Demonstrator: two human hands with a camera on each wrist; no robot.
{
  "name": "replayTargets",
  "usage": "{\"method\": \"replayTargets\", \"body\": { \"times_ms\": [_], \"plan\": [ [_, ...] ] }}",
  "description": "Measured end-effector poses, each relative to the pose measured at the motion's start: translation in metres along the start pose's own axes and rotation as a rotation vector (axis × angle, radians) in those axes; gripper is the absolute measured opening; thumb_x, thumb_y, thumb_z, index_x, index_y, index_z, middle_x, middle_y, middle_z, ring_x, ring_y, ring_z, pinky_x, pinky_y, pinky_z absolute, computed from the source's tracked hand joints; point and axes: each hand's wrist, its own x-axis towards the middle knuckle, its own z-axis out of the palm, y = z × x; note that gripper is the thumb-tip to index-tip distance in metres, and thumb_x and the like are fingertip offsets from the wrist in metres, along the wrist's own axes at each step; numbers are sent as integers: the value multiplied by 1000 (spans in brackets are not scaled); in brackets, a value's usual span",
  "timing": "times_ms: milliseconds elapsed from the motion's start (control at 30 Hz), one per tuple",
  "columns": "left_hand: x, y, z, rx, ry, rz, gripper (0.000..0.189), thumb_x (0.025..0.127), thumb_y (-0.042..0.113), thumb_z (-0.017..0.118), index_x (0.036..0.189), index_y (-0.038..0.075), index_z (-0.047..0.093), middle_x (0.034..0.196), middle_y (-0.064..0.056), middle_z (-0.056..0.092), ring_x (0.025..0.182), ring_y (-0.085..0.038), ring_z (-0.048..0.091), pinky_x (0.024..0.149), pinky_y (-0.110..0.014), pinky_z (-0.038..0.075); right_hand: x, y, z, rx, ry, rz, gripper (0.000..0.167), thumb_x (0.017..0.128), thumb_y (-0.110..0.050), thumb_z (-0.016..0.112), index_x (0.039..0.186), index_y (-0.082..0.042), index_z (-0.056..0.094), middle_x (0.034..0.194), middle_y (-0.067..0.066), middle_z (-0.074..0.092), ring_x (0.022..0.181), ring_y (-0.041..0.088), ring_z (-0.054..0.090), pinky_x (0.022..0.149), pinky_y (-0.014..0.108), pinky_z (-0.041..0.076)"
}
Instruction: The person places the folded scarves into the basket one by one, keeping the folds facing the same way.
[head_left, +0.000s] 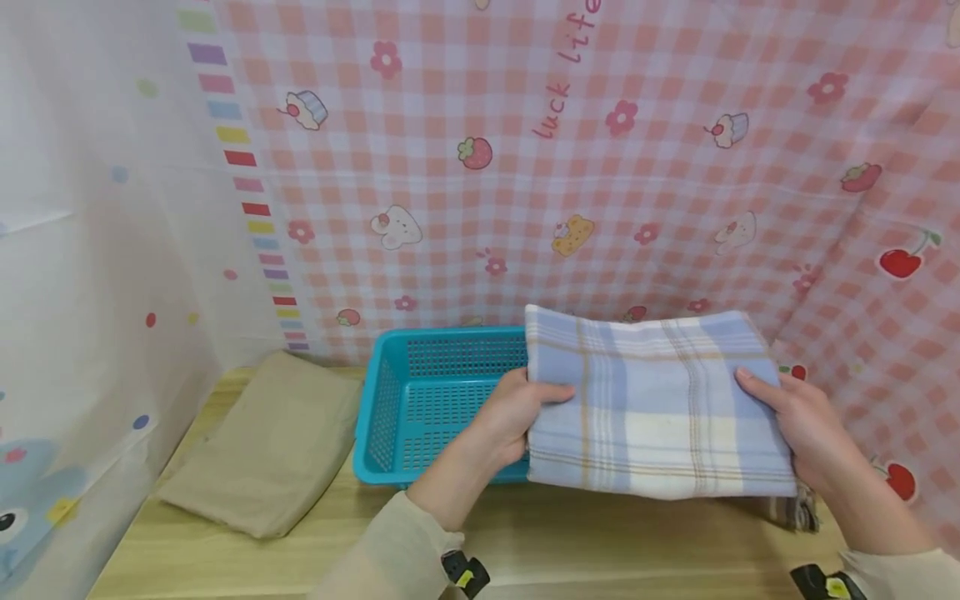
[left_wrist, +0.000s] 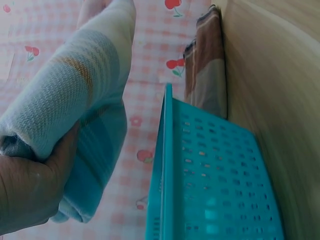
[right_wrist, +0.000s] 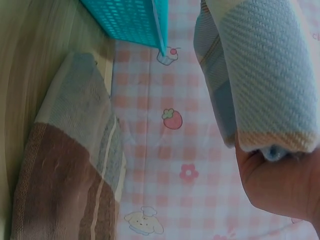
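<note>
A folded blue and white plaid cloth, thick and soft like a scarf or blanket, is held up between both hands. My left hand grips its left edge, thumb on the upper face. On the opposite edge my right hand grips it the same way. The cloth hangs above the right part of a turquoise plastic basket and hides that part. In the left wrist view, the cloth is apart from the basket's rim.
A folded beige cloth lies on the wooden table left of the basket. Right of the basket lies a folded brown and grey plaid cloth, mostly hidden in the head view. A pink checked curtain stands behind.
</note>
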Motion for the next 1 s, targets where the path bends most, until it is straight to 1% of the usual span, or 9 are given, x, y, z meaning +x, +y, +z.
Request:
{"method": "replayTargets", "body": {
  "times_ms": [167, 300, 433, 533, 633, 800, 1000],
  "plan": [
    [-2, 3, -9, 12, -6, 2, 38, 95, 4, 72, 131, -1, 61, 118, -17, 71, 101, -28, 71, 86, -42, 59, 4, -3, 9, -20, -16, -4, 32, 104, -48, 62, 118, -20, 61, 90, -6, 74, 79, 15, 72, 69, 34, 60],
    [-3, 4, -18, 29, 7, 1, 40, 95, 5, 72, 133, -1, 59, 120, -17, 70, 103, -29, 70, 86, -42, 59, 8, -6, 18, -7, -31, 8, 31, 104, -47, 63, 118, -19, 62, 90, -6, 74, 79, 14, 72, 69, 34, 61],
    [-5, 6, -27, 44, 14, 5, 41, 96, 6, 71, 134, -1, 58, 122, -17, 69, 104, -29, 70, 87, -42, 58, 11, -9, 26, 6, -56, 25, 37, 104, -47, 63, 122, -16, 59, 92, -6, 75, 82, 14, 73, 71, 34, 61],
    [-7, 9, -33, 50, 19, 15, 42, 97, 5, 70, 136, -1, 57, 124, -18, 68, 105, -29, 69, 87, -42, 59, 15, -12, 32, -4, -74, 19, 43, 104, -49, 62, 126, -13, 58, 93, -6, 75, 84, 14, 73, 73, 34, 61],
    [-10, 13, -39, 55, 29, 21, 43, 97, 6, 70, 137, -2, 56, 124, -18, 68, 106, -28, 69, 88, -42, 58, 17, -15, 38, -8, -84, 10, 45, 103, -50, 62, 128, -12, 58, 94, -6, 76, 84, 14, 73, 73, 35, 61],
    [-12, 16, -47, 65, 48, 22, 42, 97, 6, 70, 136, -2, 56, 122, -18, 69, 103, -27, 69, 86, -41, 58, 19, -17, 48, -7, -96, 9, 48, 103, -51, 62, 130, -12, 56, 95, -6, 75, 85, 14, 73, 73, 35, 61],
    [-12, 19, -59, 85, 73, 22, 38, 97, 6, 69, 133, -1, 58, 117, -16, 71, 99, -26, 70, 83, -41, 59, 25, -19, 60, 45, -111, 16, 47, 103, -48, 64, 131, -10, 57, 95, -5, 75, 86, 13, 73, 75, 34, 61]
  ]
}}
